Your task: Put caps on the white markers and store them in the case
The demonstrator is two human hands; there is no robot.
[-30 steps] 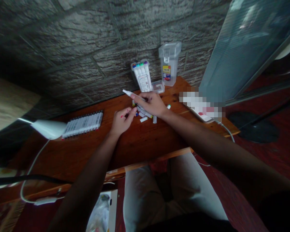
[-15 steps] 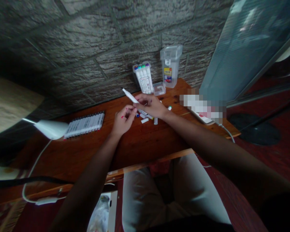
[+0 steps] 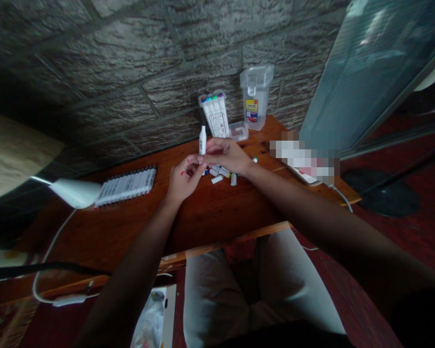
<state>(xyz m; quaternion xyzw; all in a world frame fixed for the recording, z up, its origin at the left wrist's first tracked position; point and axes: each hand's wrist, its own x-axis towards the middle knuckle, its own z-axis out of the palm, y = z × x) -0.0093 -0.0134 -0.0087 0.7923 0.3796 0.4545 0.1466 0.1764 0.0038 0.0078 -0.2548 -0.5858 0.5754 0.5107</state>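
My right hand pinches a white marker and holds it upright above the wooden table. My left hand is curled just below it, fingertips pressed together near the marker's lower end; what they grip is too small to name. Several loose white markers with coloured caps lie on the table right under both hands.
A flat row of markers in a tray lies to the left. A box of upright markers, a small clear lid and an empty clear case stand against the stone wall. A white lamp head and a cable flank the table.
My right hand has swung the marker from slanting to the left up to upright. My left hand has closed in on its lower end.
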